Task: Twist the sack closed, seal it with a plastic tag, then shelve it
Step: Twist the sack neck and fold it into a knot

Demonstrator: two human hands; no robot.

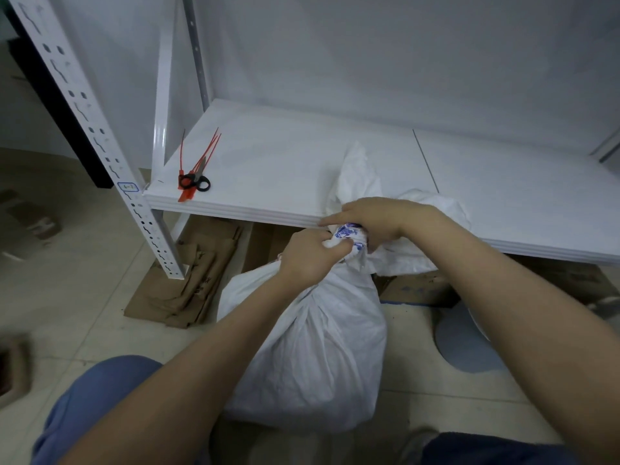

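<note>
Single head-worn view
The shelf [302, 156] edge is viewed closely from above, angled forward and down.

A plain pale grey wall [369, 45] stands behind a white metal shelf [268, 156], whose smooth board has a seam right of its middle; a white perforated upright [84, 109] rises at its left front corner; the floor [84, 297] is pale beige tile; flattened brown cardboard [188, 280] lies under and beside the shelf; the light is soft, even, rather dim.
</note>
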